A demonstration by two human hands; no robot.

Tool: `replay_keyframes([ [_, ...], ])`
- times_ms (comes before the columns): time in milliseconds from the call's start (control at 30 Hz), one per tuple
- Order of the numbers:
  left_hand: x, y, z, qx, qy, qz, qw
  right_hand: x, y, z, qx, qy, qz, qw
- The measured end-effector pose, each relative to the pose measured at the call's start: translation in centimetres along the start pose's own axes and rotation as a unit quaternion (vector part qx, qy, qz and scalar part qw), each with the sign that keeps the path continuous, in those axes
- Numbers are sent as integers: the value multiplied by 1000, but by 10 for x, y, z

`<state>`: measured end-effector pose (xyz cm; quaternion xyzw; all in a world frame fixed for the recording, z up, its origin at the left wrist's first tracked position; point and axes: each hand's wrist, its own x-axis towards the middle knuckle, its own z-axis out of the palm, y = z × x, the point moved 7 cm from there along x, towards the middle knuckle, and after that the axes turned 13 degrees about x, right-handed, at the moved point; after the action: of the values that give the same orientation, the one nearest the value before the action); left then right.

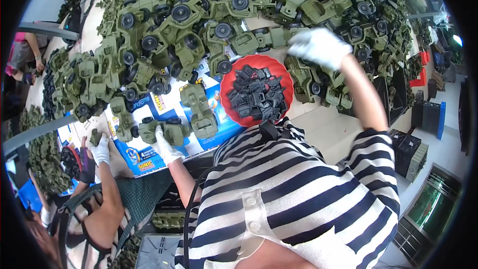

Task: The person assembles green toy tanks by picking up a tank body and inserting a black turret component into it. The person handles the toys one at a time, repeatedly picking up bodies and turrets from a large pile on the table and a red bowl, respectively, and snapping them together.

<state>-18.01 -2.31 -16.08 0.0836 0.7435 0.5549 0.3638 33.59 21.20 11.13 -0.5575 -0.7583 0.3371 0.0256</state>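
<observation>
My left hand (167, 150), in a white glove, grips a green toy military truck (148, 132) with black wheels, low over a blue and white printed sheet. Another green toy truck (199, 112) lies on the sheet just to the right of it. My right hand (321, 49), also white-gloved, is raised over the right part of the heap of toy trucks (326, 10). Motion smears its fingers, and whether they touch a truck cannot be made out. Between my hands stands a red scalloped bowl (228, 97) filled with small black plastic parts (259, 92).
Beside me on the left, a co-worker's white-gloved hand (101, 150) holds a small green part (95, 137). The printed sheet (174, 97) covers the near part of the table. Green vehicles pile up along the far side. A black crate (408, 154) stands at the right.
</observation>
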Motion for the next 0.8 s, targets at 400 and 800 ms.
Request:
replay_keyframes([
  [400,-126,103,7,18,-231,-32,972,64,11,202,74,61,211,973],
  [800,-147,85,115,28,-467,-126,875,29,-22,155,357,84,8,930],
])
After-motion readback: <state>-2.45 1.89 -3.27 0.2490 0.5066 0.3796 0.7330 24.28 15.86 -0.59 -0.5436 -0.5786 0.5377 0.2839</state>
